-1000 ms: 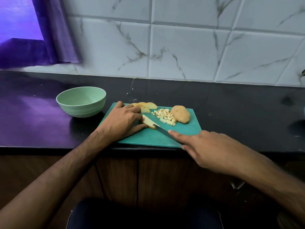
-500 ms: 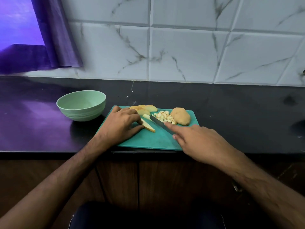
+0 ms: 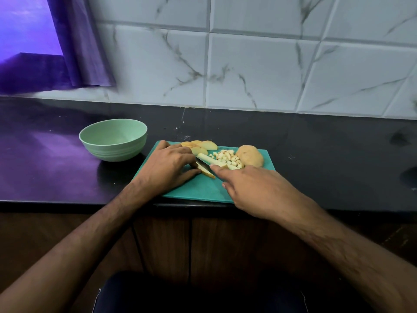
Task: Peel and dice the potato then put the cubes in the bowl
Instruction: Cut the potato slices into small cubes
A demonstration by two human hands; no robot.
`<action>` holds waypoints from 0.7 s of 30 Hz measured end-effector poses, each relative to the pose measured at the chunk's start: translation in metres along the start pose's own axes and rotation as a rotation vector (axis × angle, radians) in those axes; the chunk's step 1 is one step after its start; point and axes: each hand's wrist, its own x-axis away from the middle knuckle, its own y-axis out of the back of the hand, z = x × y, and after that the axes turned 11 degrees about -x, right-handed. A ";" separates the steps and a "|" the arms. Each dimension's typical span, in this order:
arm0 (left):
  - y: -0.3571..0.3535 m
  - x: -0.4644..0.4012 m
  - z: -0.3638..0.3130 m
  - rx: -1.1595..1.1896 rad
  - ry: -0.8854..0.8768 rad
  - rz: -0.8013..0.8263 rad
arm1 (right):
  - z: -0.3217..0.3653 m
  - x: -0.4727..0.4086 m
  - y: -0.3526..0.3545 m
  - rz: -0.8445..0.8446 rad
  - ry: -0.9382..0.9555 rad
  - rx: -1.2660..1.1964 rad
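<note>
So the thing to watch here is how the slice lies versus the knife. The slice sits on the board right under the left hand, long axis running from upper left toward lower right, poking out from under the fingertips toward the right hand. The left fingers are curled down on it, pinning it flat. The right hand is wrapped around the knife handle with the index finger stretched along the spine, and the blade runs roughly parallel to the slice, just on its far side, between it and a cut strip.

Since blade and slice run the same way, I'd guess this is lengthwise strip cutting, with crosswise chops to follow. The left hand is the nearer one to the slice, fingertips very near the blade, so that's the risk spot.

Cubes are piled just beyond the right hand, next to the potato. More slices wait at the board's back edge. The bowl sits left of the board on the tabletop, nothing in it as far as I can see.
</note>
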 end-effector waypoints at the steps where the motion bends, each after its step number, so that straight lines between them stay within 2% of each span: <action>1: 0.000 0.000 0.000 0.001 -0.003 0.000 | 0.001 -0.002 0.001 0.014 0.005 0.005; 9: -0.001 0.001 0.000 -0.007 0.013 0.003 | -0.002 -0.023 -0.006 0.067 0.034 -0.014; 17: -0.005 0.001 0.002 0.027 0.043 0.017 | -0.027 0.053 -0.018 0.024 -0.017 -0.089; 21: -0.005 0.003 0.003 0.067 0.080 0.048 | -0.030 0.059 -0.015 0.018 -0.023 -0.087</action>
